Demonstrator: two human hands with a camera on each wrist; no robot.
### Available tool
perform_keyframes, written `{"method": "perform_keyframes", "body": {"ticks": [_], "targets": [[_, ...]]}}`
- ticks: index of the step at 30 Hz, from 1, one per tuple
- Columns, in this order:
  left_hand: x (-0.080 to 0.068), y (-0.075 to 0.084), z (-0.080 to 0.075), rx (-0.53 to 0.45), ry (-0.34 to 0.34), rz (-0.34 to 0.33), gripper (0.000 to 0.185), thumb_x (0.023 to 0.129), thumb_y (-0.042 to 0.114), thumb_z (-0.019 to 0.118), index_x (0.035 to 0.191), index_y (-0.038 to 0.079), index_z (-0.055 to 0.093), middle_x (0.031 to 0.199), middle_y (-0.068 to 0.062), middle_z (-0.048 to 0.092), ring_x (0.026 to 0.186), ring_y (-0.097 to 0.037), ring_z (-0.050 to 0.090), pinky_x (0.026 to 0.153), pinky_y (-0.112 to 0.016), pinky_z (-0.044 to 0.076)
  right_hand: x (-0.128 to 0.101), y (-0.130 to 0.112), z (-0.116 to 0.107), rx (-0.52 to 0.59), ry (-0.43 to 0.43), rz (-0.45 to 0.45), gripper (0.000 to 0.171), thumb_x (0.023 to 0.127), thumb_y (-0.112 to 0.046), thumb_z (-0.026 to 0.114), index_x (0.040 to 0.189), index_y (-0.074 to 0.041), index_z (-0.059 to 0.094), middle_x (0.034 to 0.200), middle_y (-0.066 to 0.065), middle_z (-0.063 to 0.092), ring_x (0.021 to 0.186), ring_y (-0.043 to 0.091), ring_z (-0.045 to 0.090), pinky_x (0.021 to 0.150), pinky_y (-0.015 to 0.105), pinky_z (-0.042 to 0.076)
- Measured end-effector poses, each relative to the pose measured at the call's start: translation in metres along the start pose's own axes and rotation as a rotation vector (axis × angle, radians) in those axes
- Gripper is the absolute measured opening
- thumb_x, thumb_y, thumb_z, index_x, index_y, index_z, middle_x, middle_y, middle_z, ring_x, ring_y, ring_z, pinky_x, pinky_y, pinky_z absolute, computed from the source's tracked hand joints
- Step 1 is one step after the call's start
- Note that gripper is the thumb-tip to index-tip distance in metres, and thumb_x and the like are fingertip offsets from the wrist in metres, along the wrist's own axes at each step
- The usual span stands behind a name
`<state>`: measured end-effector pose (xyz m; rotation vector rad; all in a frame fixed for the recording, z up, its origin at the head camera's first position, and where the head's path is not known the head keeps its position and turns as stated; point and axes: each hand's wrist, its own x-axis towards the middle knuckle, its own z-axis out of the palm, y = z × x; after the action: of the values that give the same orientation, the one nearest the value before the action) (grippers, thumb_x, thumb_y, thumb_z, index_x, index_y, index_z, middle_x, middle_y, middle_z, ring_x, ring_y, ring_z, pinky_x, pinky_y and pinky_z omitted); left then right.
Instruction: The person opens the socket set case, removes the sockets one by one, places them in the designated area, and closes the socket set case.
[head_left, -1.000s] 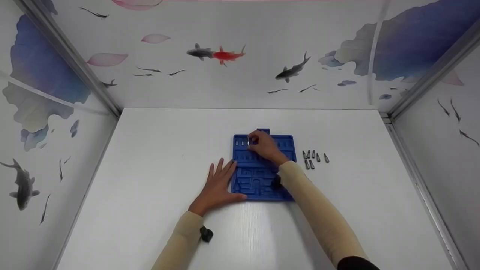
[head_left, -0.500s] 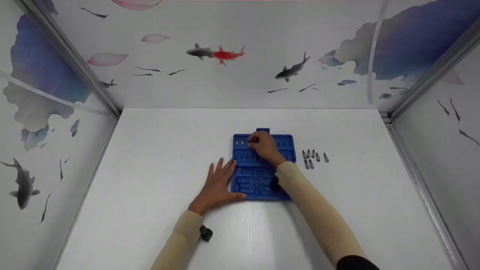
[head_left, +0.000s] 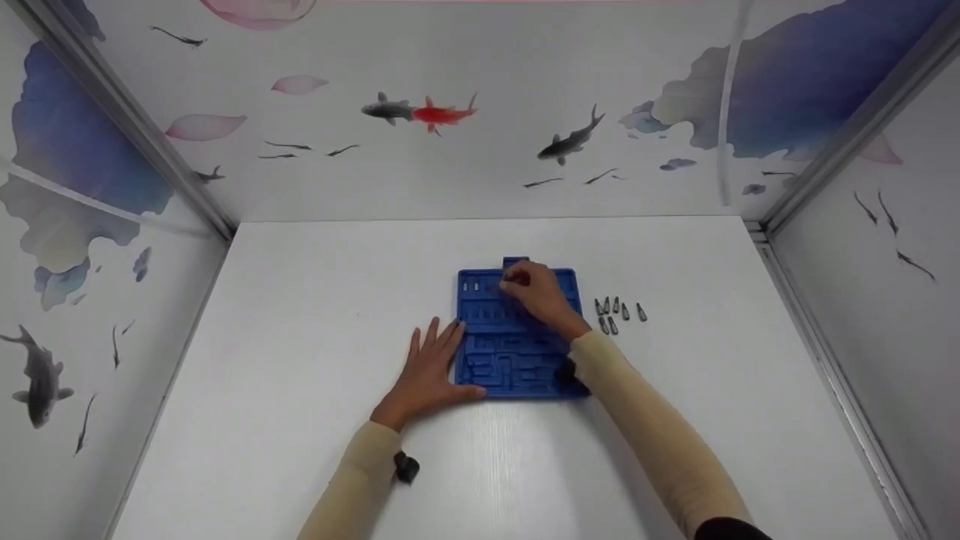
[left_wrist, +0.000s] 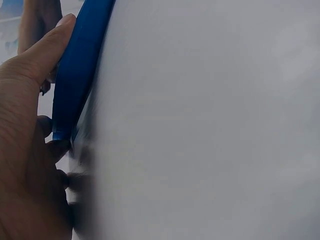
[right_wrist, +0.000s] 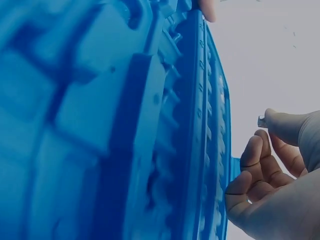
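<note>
An opened blue plastic tool case [head_left: 480, 375] lies on the white table, its moulded slots facing up. My left hand [head_left: 427, 379] rests along its left side with fingers spread and straight, the thumb on the front edge. Above the upper half, my right hand [head_left: 541, 292] pinches a small silver bit [right_wrist: 261, 121] between thumb and forefinger, seen in the right wrist view held clear of the case. Two silver bits [head_left: 476, 286] sit in the upper left slots. The right hand hides part of the slots to their right.
Several loose dark metal bits [head_left: 616, 304] with tapered ends lie on the table right of the case. White panels printed with fish [head_left: 444, 114] enclose the table at the back and both sides.
My right hand has shifted slightly right over the upper row, away from the slots by the two seated bits. The left hand keeps its place on the case. The head view has shifted a little.
</note>
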<state>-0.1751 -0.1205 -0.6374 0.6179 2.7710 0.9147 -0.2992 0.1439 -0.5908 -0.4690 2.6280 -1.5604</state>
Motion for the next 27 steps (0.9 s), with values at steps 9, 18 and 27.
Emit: {"method": "perform_keyframes", "body": {"ticks": [9, 18, 27], "targets": [[-0.002, -0.003, 0.0, 0.0, 0.002, -0.026, 0.131, 0.082, 0.083, 0.076, 0.178, 0.016, 0.017, 0.184, -0.004, 0.016, 0.171, -0.032, -0.007, 0.135, -0.055, -0.013, -0.044, -0.002, -0.035, -0.032, -0.018, 0.037, 0.013, 0.102, -0.009, 0.079, 0.113, -0.002, 0.075, 0.109, 0.011, 0.075, 0.095, 0.022, 0.063, 0.086, 0.038, 0.053], [-0.002, 0.001, -0.002, -0.006, 0.006, -0.023, 0.129, 0.084, 0.079, 0.078, 0.178, 0.015, 0.018, 0.184, -0.006, 0.017, 0.171, -0.035, -0.006, 0.135, -0.057, -0.011, -0.094, 0.014, -0.061, -0.035, 0.01, 0.101, 0.011, 0.102, -0.006, 0.078, 0.112, -0.003, 0.075, 0.109, 0.009, 0.074, 0.099, 0.023, 0.066, 0.087, 0.031, 0.055], [-0.002, 0.0, -0.001, -0.007, 0.0, -0.008, 0.13, 0.084, 0.08, 0.077, 0.178, 0.015, 0.016, 0.185, -0.006, 0.016, 0.171, -0.036, -0.006, 0.135, -0.058, -0.011, -0.129, 0.035, -0.094, -0.027, 0.118, 0.165, 0.017, 0.102, -0.004, 0.078, 0.117, 0.004, 0.076, 0.113, 0.016, 0.077, 0.098, 0.02, 0.066, 0.084, 0.02, 0.054]]}}
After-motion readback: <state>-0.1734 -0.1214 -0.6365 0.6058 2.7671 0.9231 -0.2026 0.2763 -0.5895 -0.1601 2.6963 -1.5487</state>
